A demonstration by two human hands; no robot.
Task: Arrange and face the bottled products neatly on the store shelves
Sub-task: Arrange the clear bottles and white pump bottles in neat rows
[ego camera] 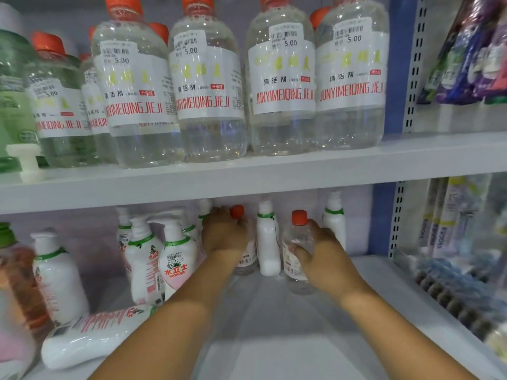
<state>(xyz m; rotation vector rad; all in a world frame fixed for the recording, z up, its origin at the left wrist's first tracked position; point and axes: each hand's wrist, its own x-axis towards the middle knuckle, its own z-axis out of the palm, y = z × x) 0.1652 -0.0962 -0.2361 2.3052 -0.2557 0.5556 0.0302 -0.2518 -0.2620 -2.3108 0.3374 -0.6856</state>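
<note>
Two bare arms reach deep into a white lower shelf (274,311). The left hand (223,234) grips one clear, red-capped plastic bottle (245,259) (mostly hidden); the right hand (323,253) wraps another rounded clear bottle (297,242) beside a smooth white bottle (267,242).

Two bare forearms, sleeveless, hands (225,234) without rings or gloves.

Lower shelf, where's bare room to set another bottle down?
Bare floor of the lower shelf lies in front of the two clear bottles, between the forearms. The left is crowded: white pump bottles, one white bottle lying down. The upper shelf front row is full.
</note>
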